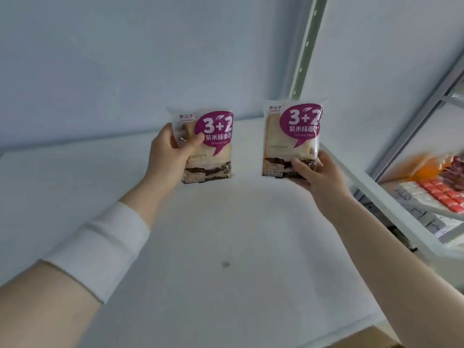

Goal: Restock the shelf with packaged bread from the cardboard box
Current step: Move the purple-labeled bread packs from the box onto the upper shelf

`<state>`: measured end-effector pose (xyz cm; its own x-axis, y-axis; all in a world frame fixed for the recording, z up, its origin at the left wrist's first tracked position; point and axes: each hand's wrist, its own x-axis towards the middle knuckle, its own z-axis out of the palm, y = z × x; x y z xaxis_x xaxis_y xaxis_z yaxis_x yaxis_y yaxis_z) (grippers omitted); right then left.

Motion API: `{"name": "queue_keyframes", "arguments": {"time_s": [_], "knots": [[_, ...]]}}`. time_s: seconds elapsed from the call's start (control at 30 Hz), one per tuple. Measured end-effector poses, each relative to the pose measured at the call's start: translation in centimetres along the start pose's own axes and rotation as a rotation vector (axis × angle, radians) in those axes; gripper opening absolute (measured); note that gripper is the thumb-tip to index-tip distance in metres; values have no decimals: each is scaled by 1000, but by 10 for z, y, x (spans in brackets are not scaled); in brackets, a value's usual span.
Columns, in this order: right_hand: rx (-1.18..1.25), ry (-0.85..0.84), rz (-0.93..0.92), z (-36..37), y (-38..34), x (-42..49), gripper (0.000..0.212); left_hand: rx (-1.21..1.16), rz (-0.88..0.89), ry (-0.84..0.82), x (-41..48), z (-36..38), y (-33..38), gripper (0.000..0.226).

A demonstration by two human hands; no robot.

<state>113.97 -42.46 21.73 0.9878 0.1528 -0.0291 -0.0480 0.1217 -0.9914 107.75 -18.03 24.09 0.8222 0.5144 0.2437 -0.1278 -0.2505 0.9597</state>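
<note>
Head view. Two packs of bread are seen, one in each hand.

The left pack [209, 146] is gripped by the left hand [173, 149] at its left edge, with the thumb laid across the front and the fingers hidden behind. The right pack [288, 139] is pinched by the right hand [313, 169] at its lower right corner, thumb on the front. Neither hand is free.

Both packs are held upright, long axis vertical, with the purple labels turned to the camera. They are set side by side with a clear gap between them, over the back part of the white shelf [226, 234], near the wall.

The bottom edges are seen close to the shelf surface. Contact cannot be told for either pack.

The placing spot lies straight below and just ahead of both hands, so a short lowering is judged to be all that is needed. Neither hand is clearly nearer.

No other bread is seen on this shelf.

One corner of the cardboard box [361, 339] is seen at the bottom edge, below the shelf front, well apart from the hands.

Counted:
- Bread packs: two.
- Hands: two.
- Box: one, partly in view.
- White band [100, 247]: one, on the left forearm.

A neighbouring rack [439, 194] with red and grey goods is seen at the right, too blurred to count.
</note>
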Motion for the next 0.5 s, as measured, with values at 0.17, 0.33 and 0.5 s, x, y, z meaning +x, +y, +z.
{"name": "queue_keyframes", "arguments": {"time_s": [0.17, 0.33, 0.5], "knots": [[-115, -81, -38, 12, 8, 113, 21, -23, -6, 78, 77, 43, -20, 16], [-253, -174, -90, 28, 17, 188, 28, -17, 30, 161, 133, 69, -36, 23], [-505, -211, -167, 35, 26, 221, 38, 107, 42, 160, 160, 75, -57, 22]]}}
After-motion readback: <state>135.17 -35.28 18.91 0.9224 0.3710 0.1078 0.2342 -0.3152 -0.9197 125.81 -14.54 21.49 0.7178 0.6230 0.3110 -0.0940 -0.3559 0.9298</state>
